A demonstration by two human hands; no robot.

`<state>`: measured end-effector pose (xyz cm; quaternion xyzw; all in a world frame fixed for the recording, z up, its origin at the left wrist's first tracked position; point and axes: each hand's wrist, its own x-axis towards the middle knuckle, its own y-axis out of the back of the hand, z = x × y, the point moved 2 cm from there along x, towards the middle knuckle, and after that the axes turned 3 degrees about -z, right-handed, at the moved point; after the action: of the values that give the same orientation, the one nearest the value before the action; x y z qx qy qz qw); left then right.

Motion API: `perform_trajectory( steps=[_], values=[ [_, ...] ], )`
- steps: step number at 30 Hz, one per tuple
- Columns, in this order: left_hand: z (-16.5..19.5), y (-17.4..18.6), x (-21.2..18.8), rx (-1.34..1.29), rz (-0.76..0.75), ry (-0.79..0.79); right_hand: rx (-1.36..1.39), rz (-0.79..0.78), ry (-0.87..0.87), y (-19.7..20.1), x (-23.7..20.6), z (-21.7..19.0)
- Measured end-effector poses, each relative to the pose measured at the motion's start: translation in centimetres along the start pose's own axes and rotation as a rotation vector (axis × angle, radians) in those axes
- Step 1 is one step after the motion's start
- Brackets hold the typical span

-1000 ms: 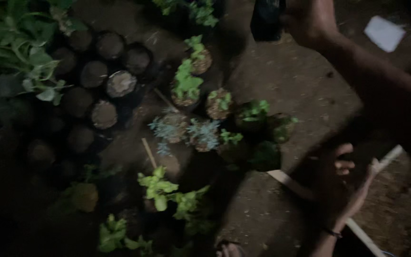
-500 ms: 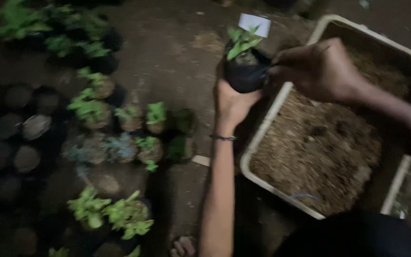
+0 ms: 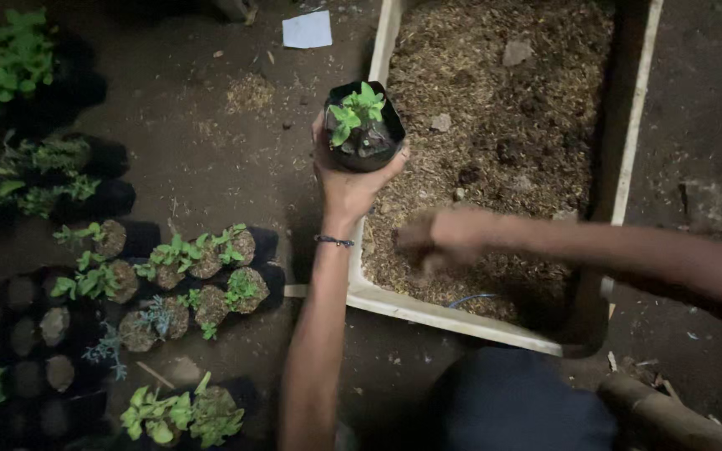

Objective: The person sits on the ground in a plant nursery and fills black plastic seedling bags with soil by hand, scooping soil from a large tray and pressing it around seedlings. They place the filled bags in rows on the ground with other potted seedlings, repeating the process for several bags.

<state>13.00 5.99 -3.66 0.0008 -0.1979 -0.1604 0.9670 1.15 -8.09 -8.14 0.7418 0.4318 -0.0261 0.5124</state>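
Note:
My left hand (image 3: 346, 188) holds up a small black grow bag (image 3: 363, 132) with a green seedling (image 3: 355, 108) in it, over the left edge of a white tray (image 3: 633, 134). The tray is filled with brown, husk-like potting mix (image 3: 511, 108). My right hand (image 3: 432, 240) is blurred and reaches down into the mix near the tray's front left corner, fingers curled; I cannot tell whether it holds any mix. A dark band (image 3: 333, 241) circles my left wrist.
Several black bags with seedlings (image 3: 202, 263) stand in rows on the dark soil at left, with soil-only bags (image 3: 52, 326) further left. More leafy plants (image 3: 10, 63) sit at the top left. A white paper scrap (image 3: 307, 30) lies behind the tray.
The view has swung right over the tray. My right hand let go of the bag and dropped into the potting mix. My left hand still holds the bag up.

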Motion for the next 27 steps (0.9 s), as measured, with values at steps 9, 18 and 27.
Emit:
perform_trajectory(
  steps=[9, 18, 27],
  values=[
    [0.0, -3.2, 0.3, -0.096, -0.079, 0.031, 0.090, -0.308, -0.313, -8.9, -2.5, 1.4],
    [-0.9, -1.6, -1.8, -0.305, -0.243, 0.286, 0.200, 0.001, -0.726, -9.7, -2.3, -1.1],
    [-0.5, -3.5, -2.7, -0.482, -0.202, 0.142, 0.438, -0.041, -0.742, -11.9, -1.1, -0.5]
  ],
)
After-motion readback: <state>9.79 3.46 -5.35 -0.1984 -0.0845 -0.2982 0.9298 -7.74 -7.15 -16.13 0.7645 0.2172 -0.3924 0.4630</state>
